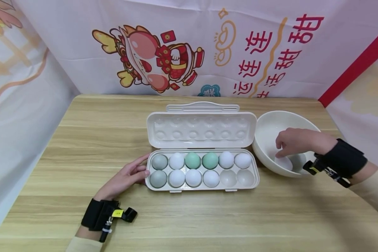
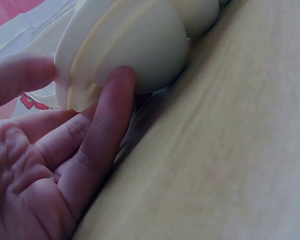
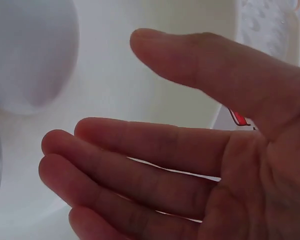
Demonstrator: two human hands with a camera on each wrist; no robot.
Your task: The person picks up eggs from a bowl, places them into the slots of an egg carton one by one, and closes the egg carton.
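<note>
A white plastic egg box [image 1: 202, 188] lies with its lid [image 1: 202, 142] folded back. White, green [image 1: 193, 160] and grey [image 1: 159, 161] eggs sit in its cups; two cups at the front right show their bottoms. My left hand [image 1: 126, 179] grips the box's left end; in the left wrist view the thumb is at the rim [image 2: 65, 75], a finger against a cup's outside. Inside the white bowl [image 1: 267, 120], my right hand [image 1: 297, 140] reaches over a white egg [image 1: 284, 163]. The right wrist view shows thumb and fingers spread, apart from this egg [image 3: 30, 55].
A greyish egg [image 1: 299, 161] lies beside the white one in the bowl, partly behind the wrist camera [image 1: 313, 168]. The bowl stands right at the box's right side on the wooden table [image 1: 192, 224]. A printed cloth [image 1: 233, 21] hangs behind the table.
</note>
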